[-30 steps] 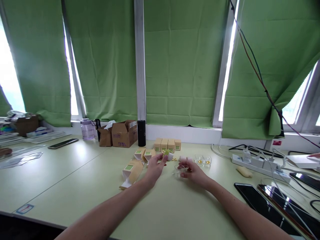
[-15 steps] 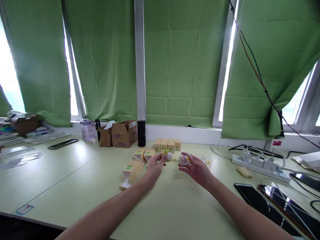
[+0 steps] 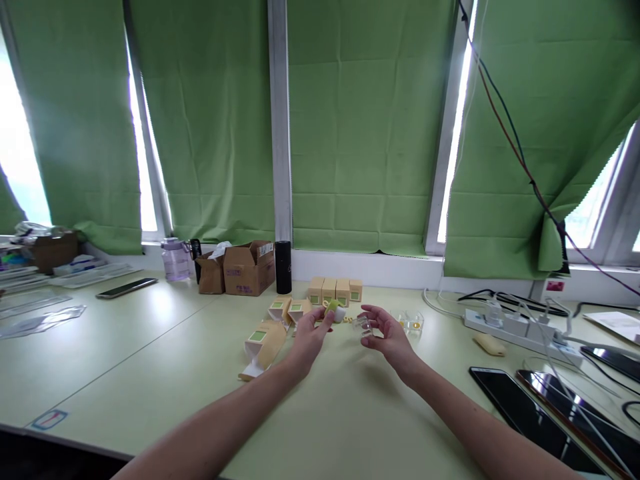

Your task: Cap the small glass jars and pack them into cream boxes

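Note:
My left hand (image 3: 309, 339) is closed on a small green and white piece (image 3: 340, 313), pinched between thumb and fingers above the table. Facing it, my right hand (image 3: 393, 339) grips a small clear plastic container (image 3: 362, 326) between the thumb and curled fingers. A few tiny yellowish bits (image 3: 347, 319) lie between the two hands. Just beyond my right hand stand clear containers (image 3: 415, 324) with yellow inside. Opened tan cartons with green labels (image 3: 265, 343) lie left of my left hand.
Several closed tan boxes (image 3: 329, 291) stand in a row behind my hands. A black cylinder (image 3: 283, 267) and brown cardboard boxes (image 3: 249, 270) are at the back. On the right are a power strip (image 3: 520, 333), cables, a beige mouse-shaped object (image 3: 489, 344) and dark phones (image 3: 515, 407).
My right hand has turned, with the clear container now lower and more upright in its fingers. Another clear container with yellow shows beside it. My left hand has barely moved.

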`<state>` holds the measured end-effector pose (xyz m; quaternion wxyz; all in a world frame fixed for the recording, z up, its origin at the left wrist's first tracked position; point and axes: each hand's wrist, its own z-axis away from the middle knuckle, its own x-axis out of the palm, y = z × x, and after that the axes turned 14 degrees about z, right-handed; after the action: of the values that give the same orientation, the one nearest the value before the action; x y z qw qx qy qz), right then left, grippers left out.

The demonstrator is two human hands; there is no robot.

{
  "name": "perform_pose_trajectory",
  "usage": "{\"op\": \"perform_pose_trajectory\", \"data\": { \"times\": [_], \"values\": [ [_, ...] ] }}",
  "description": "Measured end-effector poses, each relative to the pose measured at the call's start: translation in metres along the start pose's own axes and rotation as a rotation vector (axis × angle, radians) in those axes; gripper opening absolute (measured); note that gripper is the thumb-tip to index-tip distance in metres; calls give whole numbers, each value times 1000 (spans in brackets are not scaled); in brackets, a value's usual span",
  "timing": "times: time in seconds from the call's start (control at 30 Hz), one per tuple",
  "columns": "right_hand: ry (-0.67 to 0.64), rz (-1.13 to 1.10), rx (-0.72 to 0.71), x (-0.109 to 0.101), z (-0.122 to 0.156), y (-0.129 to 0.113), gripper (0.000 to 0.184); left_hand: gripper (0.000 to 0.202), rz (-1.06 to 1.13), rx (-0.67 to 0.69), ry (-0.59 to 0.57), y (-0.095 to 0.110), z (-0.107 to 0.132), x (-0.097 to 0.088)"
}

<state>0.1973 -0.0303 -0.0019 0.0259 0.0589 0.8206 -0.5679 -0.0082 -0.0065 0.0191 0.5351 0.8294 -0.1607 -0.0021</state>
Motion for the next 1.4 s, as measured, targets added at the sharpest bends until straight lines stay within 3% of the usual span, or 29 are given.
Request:
{"op": "perform_pose_trajectory", "data": {
  "times": [0.23, 0.43, 0.87, 1.23, 1.4],
  "values": [
    [-92, -37, 13, 2, 0, 7, 72, 52, 19, 5, 23, -1, 0, 1],
    [-164, -121, 41, 5, 5, 8, 64, 50, 5, -4, 9, 3, 2, 2],
    [-206, -171, 52, 6, 8, 5, 59, 45, -15, -34, -114, 4, 4, 4],
    [-226, -168, 52, 6, 10, 2, 58, 47, -117, -14, -158, -6, 4, 1],
    [-234, -153, 53, 6, 11, 3, 58, 46, -133, 6, -128, -7, 4, 1]
  ]
}}
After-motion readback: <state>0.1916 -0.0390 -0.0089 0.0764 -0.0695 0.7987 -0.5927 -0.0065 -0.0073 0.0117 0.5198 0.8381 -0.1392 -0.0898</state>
